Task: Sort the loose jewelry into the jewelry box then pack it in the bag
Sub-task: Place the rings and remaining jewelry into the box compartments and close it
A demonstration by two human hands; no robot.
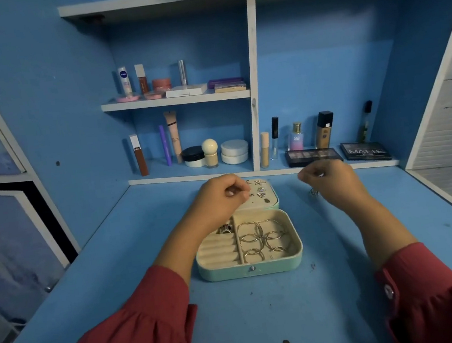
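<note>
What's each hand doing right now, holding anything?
Left hand: fingers curled over the open jewelry box, pinching something small; what it is cannot be told.
Right hand: fingers curled, also pinching a small item that cannot be made out.

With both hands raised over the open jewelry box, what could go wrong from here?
1. The left hand and the right hand each seem to pinch something tiny; if it slips, it may be lost on the blue desk.
2. A small loose piece lies on the desk under the right hand and could be overlooked or knocked away.
3. The bangles lie overlapped in the jewelry box, so they might tangle.
</note>
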